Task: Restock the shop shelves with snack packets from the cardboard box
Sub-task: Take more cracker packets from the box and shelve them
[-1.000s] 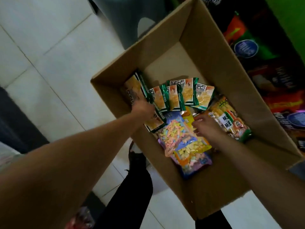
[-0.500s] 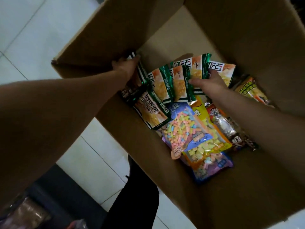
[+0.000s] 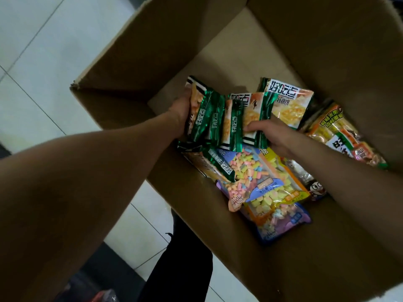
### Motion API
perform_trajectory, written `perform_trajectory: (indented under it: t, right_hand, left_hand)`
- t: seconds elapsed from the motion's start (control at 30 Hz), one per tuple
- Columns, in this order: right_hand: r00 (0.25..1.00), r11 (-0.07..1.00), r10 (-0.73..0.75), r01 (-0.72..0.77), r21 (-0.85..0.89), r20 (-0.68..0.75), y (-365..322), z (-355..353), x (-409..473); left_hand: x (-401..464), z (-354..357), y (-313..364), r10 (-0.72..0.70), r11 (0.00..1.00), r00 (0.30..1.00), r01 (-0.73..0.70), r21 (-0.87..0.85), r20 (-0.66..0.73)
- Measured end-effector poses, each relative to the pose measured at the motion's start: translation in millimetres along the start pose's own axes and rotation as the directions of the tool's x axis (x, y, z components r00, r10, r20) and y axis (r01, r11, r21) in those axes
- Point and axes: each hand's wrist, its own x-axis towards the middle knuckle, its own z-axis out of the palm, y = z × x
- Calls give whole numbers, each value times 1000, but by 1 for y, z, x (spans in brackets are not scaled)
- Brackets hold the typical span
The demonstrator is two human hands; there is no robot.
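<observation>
Green foil snack packets [image 3: 231, 118] gathered between both hands, inside the cardboard box [image 3: 327, 62].

Left hand [image 3: 181, 114] curls round the bunch's left end; right hand [image 3: 272, 136] clamps its lower right edge. Nothing looks shelved yet: candy bags [image 3: 270, 188] and rice-cracker packs [image 3: 340, 136] lie in the box too. No shelves are in view, and the left fingers hide behind the foil.

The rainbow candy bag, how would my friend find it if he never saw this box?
Look inside the big cardboard box, just below the row of green snack packets that the two hands are gathering. The candy bag lies flat on top of a purple one, and it alone has a clear window full of tiny pink, yellow and blue pieces.
</observation>
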Motion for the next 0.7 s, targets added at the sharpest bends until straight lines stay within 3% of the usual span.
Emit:
perform_trajectory:
  t: [0.13,0.2,0.33,0.53,0.7]
  right_hand:
    - [990,963,114,-132,235,89,14,3,-6]
    - [985,931,124,-156,331,117,15,7,-8]
    - [989,929,129,-145,340,67,16,19,-17]
    - [992,907,123,-124,402,29,10,12,-52]
    - [987,870,145,-94,484,-68,15,8,-78]
  left_hand:
    - [5,4,-15,56,998,998,-56,-15,32]
    - [8,5,-19,35,999,993,-32,-27,111]
    - [-2,-1,-24,48,997,967,-32,-67,249]
    - [-35,6,-21,91,994,947,-69,-83,307]
    - [-60,29,-25,17,999,921,-30,28,390]
